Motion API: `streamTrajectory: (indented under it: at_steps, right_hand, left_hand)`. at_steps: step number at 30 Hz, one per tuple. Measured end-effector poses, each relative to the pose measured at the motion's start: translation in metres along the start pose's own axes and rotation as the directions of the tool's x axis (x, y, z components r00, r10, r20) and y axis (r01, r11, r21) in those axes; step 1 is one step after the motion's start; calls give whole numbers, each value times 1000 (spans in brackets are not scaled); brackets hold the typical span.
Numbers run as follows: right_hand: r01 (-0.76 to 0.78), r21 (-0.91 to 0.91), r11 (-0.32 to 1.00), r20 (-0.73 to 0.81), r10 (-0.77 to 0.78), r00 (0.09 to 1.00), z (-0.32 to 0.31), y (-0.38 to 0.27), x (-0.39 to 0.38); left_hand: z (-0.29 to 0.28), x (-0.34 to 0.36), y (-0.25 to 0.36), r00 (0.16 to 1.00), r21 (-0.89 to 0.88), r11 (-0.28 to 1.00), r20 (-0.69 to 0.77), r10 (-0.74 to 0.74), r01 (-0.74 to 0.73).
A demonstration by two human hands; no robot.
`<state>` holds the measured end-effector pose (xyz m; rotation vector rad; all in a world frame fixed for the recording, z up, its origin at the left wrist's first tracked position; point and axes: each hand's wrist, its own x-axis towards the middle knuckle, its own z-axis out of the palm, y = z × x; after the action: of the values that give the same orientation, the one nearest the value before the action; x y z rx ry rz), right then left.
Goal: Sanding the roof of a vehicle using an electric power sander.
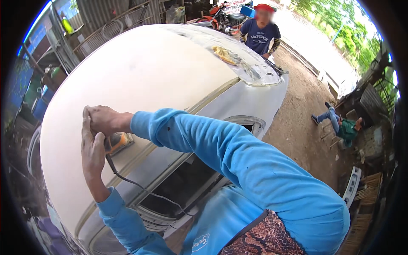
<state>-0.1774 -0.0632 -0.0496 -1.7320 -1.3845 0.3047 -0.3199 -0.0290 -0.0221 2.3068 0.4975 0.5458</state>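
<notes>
My left hand (91, 158) has its fingers stretched out together, pointing toward the far side, above the car's cream-coloured roof (144, 72). Against those fingertips presses my right hand (104, 119), its fingers curled and partly hidden behind the left; whatever they may grip cannot be seen. Just below the hands, an orange and black electric sander (116, 143) rests on the roof near its side edge, partly covered by my left thumb side. From the sander a grey cord (144, 190) trails over the open window toward my body.
A yellow cloth (226, 55) lies near the windshield end. Beyond it stands a person in a red cap (260, 34), with a red motorcycle (225, 19) behind. Another person (346, 131) sits at the right on the dirt ground. A loose bumper-like part (352, 187) leans nearby.
</notes>
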Motion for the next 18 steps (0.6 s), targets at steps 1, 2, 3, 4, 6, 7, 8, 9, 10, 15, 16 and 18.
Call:
streamTrajectory:
  at_steps: [1, 2, 3, 4, 6, 7, 8, 9, 10, 15, 16, 18]
  right_hand:
    - [-11, 229, 973, -148, 46, 988, -4, 15, -3]
    - [1, 228, 974, -172, 39, 984, -7, 24, -6]
    - [8, 309, 951, -286, 85, 954, -15, 32, -12]
    - [25, 393, 919, -385, 140, 912, -21, 34, -18]
    - [-27, 570, 821, -392, 301, 870, -41, 44, -31]
    - [-68, 732, 678, -343, 453, 823, -50, 47, -35]
    - [-50, 730, 681, -362, 447, 818, -58, 49, -35]
    - [1, 842, 540, -343, 533, 773, -65, 51, -35]
    - [64, 922, 382, -304, 610, 732, -73, 53, -35]
    - [20, 769, 639, -412, 472, 780, -111, 97, -49]
    - [28, 769, 638, -419, 470, 777, -120, 108, -54]
    - [8, 709, 706, -458, 451, 766, -137, 121, -77]
  left_hand:
    - [8, 11, 6, 999, 62, 998, 38, 12, -15]
    - [16, 21, 8, 998, 128, 992, 67, 15, -23]
    - [28, 32, -1, 976, 445, 869, 140, 169, -214]
    - [33, 41, -7, 928, 695, 616, 250, 277, -371]
    - [59, 44, 40, 1000, 183, 983, 25, -11, 6]
    - [69, 52, 37, 1000, 188, 982, 29, 3, -9]
    - [81, 59, 40, 997, 262, 962, -2, 76, -73]
    - [87, 67, 44, 988, 336, 933, -29, 149, -131]
    - [88, 75, 47, 986, 343, 928, -26, 167, -149]
    - [104, 114, 99, 992, 611, 790, 124, -29, -53]
    - [106, 126, 101, 990, 674, 739, 103, -97, 2]
    - [98, 149, 69, 996, 663, 748, 48, -78, 26]
